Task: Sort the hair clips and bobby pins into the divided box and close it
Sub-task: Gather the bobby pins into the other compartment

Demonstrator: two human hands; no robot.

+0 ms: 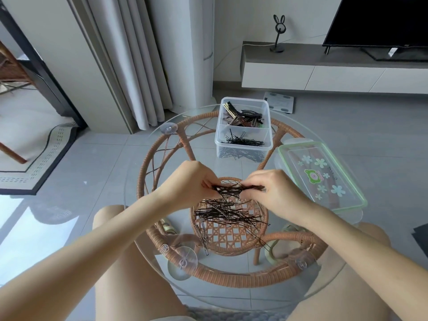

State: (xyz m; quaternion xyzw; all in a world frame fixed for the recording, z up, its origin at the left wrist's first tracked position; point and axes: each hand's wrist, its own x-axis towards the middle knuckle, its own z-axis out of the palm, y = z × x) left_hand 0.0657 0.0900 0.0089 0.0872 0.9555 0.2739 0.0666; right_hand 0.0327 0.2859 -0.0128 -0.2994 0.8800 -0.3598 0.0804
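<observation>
A loose heap of dark bobby pins [228,213] lies on the round glass table [139,205] in front of me. My left hand [190,184] and my right hand [275,191] meet just above the heap, both pinching one bundle of bobby pins [236,189] between them. The clear divided box [243,129] stands open at the far side of the table. Its far compartment holds brown and black hair clips [243,117], its near compartment holds black bobby pins [244,141]. The green-rimmed lid [322,177] with flower prints lies flat to the right of my hands.
The glass top rests on a woven rattan frame [143,181] with a small rattan shelf underneath the heap. My knees sit under the table's near edge. A rug [34,163] lies on the tiled floor at left; a TV stand [324,72] runs along the far wall.
</observation>
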